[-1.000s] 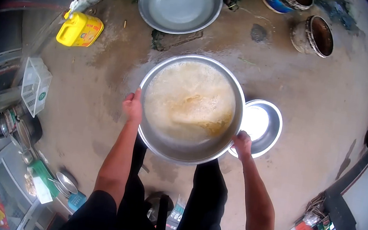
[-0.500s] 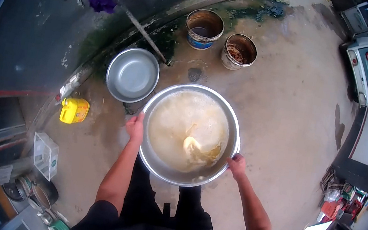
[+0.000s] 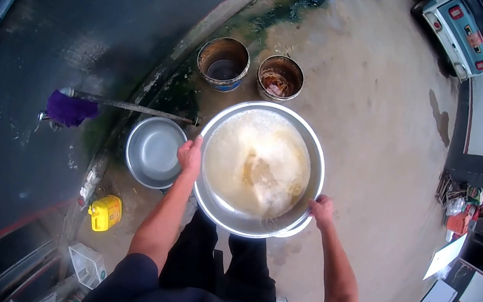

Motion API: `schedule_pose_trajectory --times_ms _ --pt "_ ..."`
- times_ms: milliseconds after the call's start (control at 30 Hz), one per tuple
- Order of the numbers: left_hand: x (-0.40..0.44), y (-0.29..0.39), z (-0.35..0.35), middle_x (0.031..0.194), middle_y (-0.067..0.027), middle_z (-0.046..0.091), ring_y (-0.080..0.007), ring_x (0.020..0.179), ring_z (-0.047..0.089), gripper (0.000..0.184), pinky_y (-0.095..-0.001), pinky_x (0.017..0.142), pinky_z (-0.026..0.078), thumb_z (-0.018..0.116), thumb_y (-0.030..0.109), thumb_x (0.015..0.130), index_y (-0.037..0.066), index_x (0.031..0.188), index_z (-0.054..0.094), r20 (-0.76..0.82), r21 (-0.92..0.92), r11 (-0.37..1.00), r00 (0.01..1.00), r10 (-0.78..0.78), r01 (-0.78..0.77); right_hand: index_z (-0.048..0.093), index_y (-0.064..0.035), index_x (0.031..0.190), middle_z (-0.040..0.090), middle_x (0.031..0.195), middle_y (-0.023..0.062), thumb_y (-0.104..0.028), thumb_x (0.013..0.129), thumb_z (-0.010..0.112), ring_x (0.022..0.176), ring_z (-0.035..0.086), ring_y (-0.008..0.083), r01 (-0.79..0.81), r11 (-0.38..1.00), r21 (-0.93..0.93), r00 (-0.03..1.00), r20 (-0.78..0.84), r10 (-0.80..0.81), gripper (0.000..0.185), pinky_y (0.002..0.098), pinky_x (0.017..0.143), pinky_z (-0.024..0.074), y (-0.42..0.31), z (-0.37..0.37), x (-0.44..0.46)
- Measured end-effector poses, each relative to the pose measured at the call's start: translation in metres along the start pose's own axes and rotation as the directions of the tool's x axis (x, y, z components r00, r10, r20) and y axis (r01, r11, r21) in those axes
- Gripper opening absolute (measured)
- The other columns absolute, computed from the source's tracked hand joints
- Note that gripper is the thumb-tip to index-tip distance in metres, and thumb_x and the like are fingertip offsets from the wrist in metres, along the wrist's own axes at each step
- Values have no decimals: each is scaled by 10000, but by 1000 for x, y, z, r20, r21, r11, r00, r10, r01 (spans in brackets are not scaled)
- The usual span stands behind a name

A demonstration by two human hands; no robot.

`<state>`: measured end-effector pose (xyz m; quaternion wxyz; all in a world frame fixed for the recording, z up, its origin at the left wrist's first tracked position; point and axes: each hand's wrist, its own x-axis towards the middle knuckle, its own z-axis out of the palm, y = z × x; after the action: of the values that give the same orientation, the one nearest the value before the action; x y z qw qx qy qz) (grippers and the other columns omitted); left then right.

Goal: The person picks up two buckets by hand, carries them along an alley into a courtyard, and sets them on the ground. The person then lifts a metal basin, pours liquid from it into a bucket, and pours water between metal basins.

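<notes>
A large round metal basin (image 3: 226,215) is held out in front of my body, between my two hands. Cloudy, pale yellowish liquid (image 3: 228,155) fills much of it, with foam and a swirling brownish patch near the middle; what lies under the surface is hard to make out. My left hand (image 3: 189,156) grips the basin's left rim. At the lower right, my right hand (image 3: 322,210) is closed on the rim, its fingers partly hidden behind the edge. A second bright rim edge shows beneath the basin at the lower right.
Beyond the basin stand two dirty buckets (image 3: 219,86) (image 3: 278,97). To the left are a grey metal basin (image 3: 156,153), a standing pipe with purple cloth (image 3: 71,110), a yellow jug (image 3: 105,213) and a white crate (image 3: 86,265). A vehicle (image 3: 465,34) is at the upper right.
My view has turned, shifting the buckets left and the smaller basin and jug lower. Both hands still hold the basin. Its liquid has swirled, and the pale curved shape is less distinct.
</notes>
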<state>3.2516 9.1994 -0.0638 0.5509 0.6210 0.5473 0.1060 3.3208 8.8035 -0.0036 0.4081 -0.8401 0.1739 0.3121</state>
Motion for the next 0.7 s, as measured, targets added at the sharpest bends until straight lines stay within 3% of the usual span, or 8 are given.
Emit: schedule_pose_trajectory --times_ms 133,167,200,367,500,600,700 --pt "44 -8 18 719 -121 579 -201 687 514 323 -324 670 395 580 284 744 -27 662 566 -65 -64 998 998 -20 16 549 58 733 554 574 120 -103 652 544 444 539 165 40 997 -62 999 38 -38 180 271 422 443 -33 -1 50" --pt "51 -13 23 828 -134 570 -218 783 516 340 -330 728 398 597 294 737 -41 784 568 -91 -176 978 987 -130 112 554 55 735 552 561 120 -98 648 553 440 544 170 58 998 -37 997 62 -56 176 278 430 450 -40 -2 59" --pt "47 5 18 926 -143 538 -231 855 503 416 -326 773 394 610 304 731 -56 921 524 44 -165 971 985 -166 171 554 55 735 552 561 120 -98 648 553 440 544 170 33 998 -48 997 71 -30 176 278 430 450 -47 -1 60" --pt "114 -26 46 849 -107 543 -204 782 502 368 -317 727 400 623 290 721 -51 830 541 -114 -204 962 972 -207 181 551 54 723 562 582 123 -101 639 559 479 570 178 30 993 -115 998 56 -23 177 289 446 466 -101 18 114" --pt "144 -3 54 865 -100 537 -191 786 499 367 -307 716 402 643 294 700 -42 808 545 5 -242 947 976 -216 211 550 59 730 565 595 122 -106 638 559 495 574 186 44 982 -183 998 56 -34 189 296 449 472 -119 39 153" --pt "180 3 69 913 -107 526 -185 809 499 388 -297 726 403 666 303 673 -39 811 547 -88 -99 964 963 -255 246 551 63 738 565 602 124 -107 639 561 499 573 184 37 988 -149 998 63 -28 197 295 446 474 -136 53 179" --pt "198 5 73 835 -78 539 -163 785 482 396 -292 716 396 701 292 641 -21 817 534 -209 -207 950 938 -275 233 554 63 747 566 611 126 -105 643 564 501 571 181 1 993 -115 997 77 8 198 290 442 478 -138 72 191"
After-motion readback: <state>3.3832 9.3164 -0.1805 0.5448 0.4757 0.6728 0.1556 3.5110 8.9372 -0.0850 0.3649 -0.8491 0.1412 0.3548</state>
